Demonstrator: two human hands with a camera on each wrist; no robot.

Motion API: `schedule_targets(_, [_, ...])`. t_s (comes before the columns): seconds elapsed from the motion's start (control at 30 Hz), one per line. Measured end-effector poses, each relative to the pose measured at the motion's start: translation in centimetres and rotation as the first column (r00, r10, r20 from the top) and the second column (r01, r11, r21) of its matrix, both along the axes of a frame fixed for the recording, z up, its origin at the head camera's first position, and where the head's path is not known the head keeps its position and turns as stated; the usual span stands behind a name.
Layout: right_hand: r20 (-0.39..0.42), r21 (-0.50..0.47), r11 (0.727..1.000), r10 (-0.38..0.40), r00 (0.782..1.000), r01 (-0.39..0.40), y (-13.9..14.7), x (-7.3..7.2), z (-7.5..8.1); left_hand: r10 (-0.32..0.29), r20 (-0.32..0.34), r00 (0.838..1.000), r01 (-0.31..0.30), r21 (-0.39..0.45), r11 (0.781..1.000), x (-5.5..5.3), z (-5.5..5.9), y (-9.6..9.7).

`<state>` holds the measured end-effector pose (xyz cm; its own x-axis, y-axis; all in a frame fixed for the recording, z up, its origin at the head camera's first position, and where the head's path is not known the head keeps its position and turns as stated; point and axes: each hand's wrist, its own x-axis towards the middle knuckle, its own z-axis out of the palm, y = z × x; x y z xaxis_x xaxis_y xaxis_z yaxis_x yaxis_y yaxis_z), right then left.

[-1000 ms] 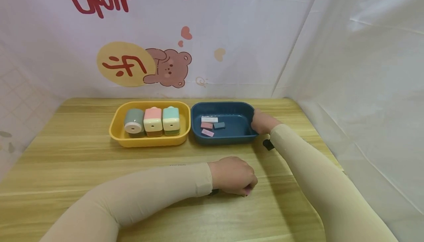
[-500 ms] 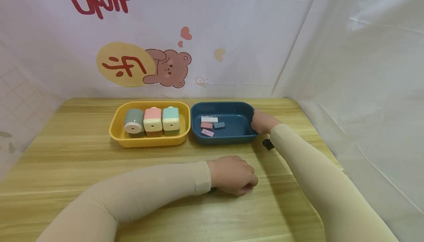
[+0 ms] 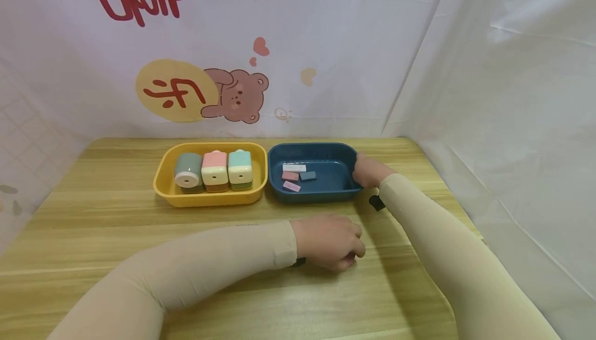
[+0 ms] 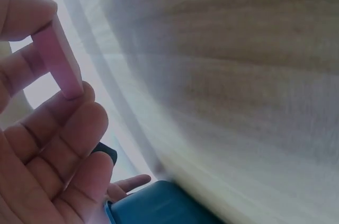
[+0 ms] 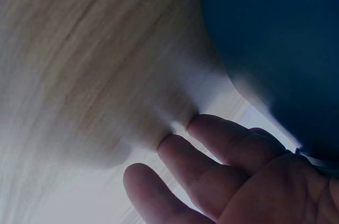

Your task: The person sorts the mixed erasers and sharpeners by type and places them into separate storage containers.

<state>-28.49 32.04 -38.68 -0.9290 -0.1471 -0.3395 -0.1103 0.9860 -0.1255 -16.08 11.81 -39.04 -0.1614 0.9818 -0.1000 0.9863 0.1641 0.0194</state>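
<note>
My left hand [image 3: 328, 241] hovers over the table in front of the blue tray, fingers curled. In the left wrist view its thumb and fingertips pinch a small pink eraser [image 4: 59, 60], mostly hidden from the head view. At the right end of the blue tray [image 3: 316, 196], my right hand [image 3: 370, 171] grips the rim; in the right wrist view several fingers [image 5: 185, 166] lie outside the wall, close to the tabletop. Inside the tray's left half lie a white eraser [image 3: 294, 167], a pink one, a grey-blue eraser [image 3: 308, 176] and a lilac-pink eraser [image 3: 292, 187].
Left of the blue tray, against it, stands a yellow tray [image 3: 219, 200]. It holds a grey pencil sharpener [image 3: 188, 165], a pink sharpener [image 3: 215, 172] and a mint sharpener [image 3: 240, 169]. White printed cloth [image 3: 335, 71] borders the wooden table [image 3: 102, 195] behind and at the sides.
My left hand has shifted slightly away from me, its fingers lifting a little with the eraser. The right hand and both trays stay where they were.
</note>
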Motion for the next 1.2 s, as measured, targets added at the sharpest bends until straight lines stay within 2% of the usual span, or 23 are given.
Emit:
schedule_targets(0.33, [-0.002,0.013,1.0,0.004,1.0,-0.004,0.0,-0.1,0.0,0.024,-0.028,0.999,-0.023,0.058,0.998,-0.4,0.8,-0.1])
schedule_targets(0.53, [0.001,0.011,1.0,-0.011,1.0,0.011,-0.1,-0.1,0.0,0.036,0.003,0.999,-0.036,0.045,0.998,-0.5,1.5,-0.1])
schedule_targets(0.97, [-0.013,0.032,0.999,0.021,1.0,-0.021,0.2,-0.5,-0.4,0.08,0.043,0.996,-0.081,0.014,0.997,-1.3,2.6,-0.4])
schedule_targets(1.2, [-0.004,0.055,0.998,0.038,0.999,-0.038,0.0,-0.4,-0.4,0.098,0.02,0.995,-0.099,0.032,0.995,-1.8,3.1,-0.4])
